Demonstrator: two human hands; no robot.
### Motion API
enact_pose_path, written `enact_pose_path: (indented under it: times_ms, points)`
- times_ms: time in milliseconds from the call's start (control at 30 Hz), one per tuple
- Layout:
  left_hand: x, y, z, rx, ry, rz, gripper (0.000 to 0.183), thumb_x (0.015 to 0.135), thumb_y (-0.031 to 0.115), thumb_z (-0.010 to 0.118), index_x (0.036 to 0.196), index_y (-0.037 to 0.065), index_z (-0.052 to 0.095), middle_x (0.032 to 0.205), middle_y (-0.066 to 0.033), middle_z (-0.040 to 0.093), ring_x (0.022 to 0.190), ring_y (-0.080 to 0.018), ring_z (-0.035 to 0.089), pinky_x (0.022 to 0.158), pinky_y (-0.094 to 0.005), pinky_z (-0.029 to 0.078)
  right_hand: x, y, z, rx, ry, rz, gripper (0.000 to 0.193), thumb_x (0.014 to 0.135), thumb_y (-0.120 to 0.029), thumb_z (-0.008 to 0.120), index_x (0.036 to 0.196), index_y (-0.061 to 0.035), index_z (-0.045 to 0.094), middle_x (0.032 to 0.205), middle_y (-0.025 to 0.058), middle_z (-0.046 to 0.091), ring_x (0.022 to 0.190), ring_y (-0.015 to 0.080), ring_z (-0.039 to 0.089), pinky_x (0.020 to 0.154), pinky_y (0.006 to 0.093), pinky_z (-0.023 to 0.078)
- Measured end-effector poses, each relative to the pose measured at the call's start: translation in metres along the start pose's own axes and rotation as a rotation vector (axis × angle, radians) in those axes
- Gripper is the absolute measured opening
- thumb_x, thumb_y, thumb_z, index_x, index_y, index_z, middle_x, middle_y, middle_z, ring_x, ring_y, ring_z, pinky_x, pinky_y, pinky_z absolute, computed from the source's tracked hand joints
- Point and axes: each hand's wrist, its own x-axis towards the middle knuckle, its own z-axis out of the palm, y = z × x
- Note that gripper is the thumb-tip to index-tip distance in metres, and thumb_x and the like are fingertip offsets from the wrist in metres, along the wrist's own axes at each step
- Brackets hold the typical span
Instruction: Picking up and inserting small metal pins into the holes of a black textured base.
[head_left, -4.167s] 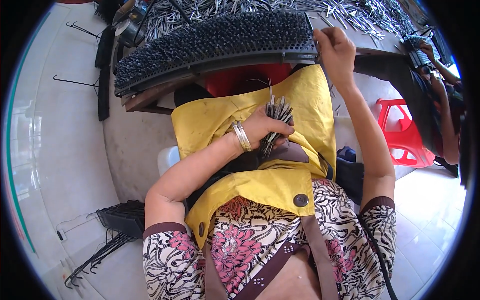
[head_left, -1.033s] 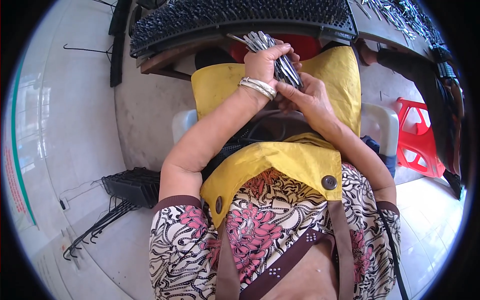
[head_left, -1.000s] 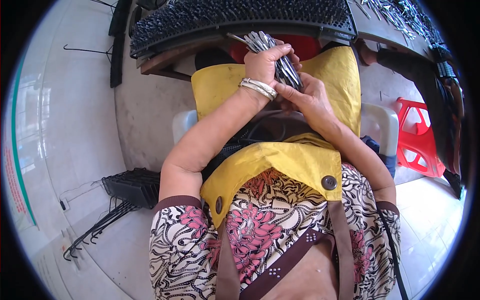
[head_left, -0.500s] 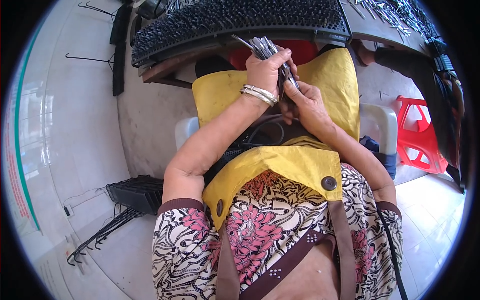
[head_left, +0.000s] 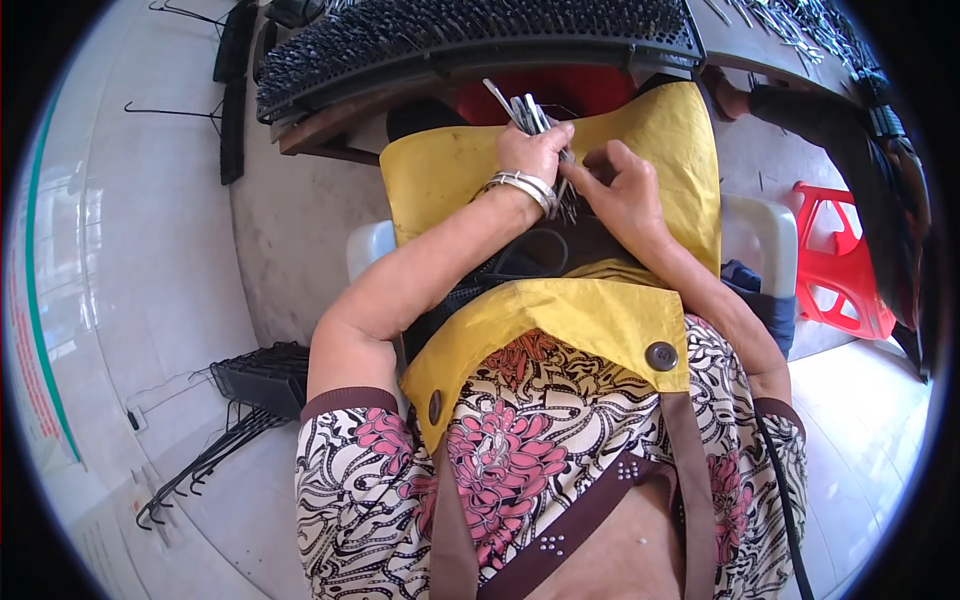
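Observation:
My left hand, with pale bangles at the wrist, is closed round a bundle of slim metal pieces. Their silvery upper ends fan out above the fist, and thin darker ends poke out below it. Just to the right, my right hand is curled with thumb and forefinger drawn together against the bundle's lower part. Whatever is between those fingertips is too small to make out. Both hands are above my lap, over a yellow apron.
A long black perforated rack, packed with upright metal pieces, stands on a table ahead. More loose metal pieces lie at the far right. A red stool and another person's dark-clothed leg are to the right. Black hooked racks stand at the left.
My right hand has drawn slightly up and away from the bundle, its fingers now curled in. The bundle has tipped and looks looser in my left hand, which has dropped a little.

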Motion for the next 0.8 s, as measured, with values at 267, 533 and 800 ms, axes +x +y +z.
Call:
enact_pose_path:
  times_ms: [267, 533, 800]
  points:
    - [-0.006, -0.005, -0.001, 0.054, -0.129, 0.037, 0.014, 0.071, 0.010, 0.068, 0.072, 0.004, 0.056, 0.064, -0.0013, 0.055, 0.055, -0.0108, 0.050, 0.052, -0.0237, 0.042, 0.001, 0.007, -0.004, 0.146, -0.046, 0.075, 0.016, 0.073, -0.011, 0.063, 0.074, 0.0034, 0.056, 0.058, 0.0041, 0.055, 0.051, 0.0069, 0.048, 0.045, 0.0219, 0.037]
    - [-0.009, 0.003, -0.006, -0.140, -0.414, -0.109, 0.016, 0.072, 0.010, 0.067, 0.081, 0.002, 0.057, 0.065, -0.0071, 0.059, 0.052, -0.0163, 0.057, 0.049, -0.0254, 0.047, 0.006, 0.007, -0.027, 0.278, -0.099, 0.171, 0.011, 0.078, -0.005, 0.056, 0.084, 0.0041, 0.054, 0.060, 0.0038, 0.056, 0.046, 0.0059, 0.048, 0.040, 0.0200, 0.036]
    - [-0.010, 0.004, -0.005, -0.183, -0.438, -0.229, 0.012, 0.073, 0.008, 0.063, 0.081, 0.003, 0.056, 0.064, -0.0072, 0.056, 0.054, -0.0187, 0.057, 0.048, -0.0288, 0.047, 0.001, 0.017, -0.029, 0.372, -0.150, 0.144, 0.016, 0.079, -0.004, 0.056, 0.092, 0.0042, 0.052, 0.062, 0.0039, 0.056, 0.046, 0.0058, 0.048, 0.040, 0.0192, 0.038]
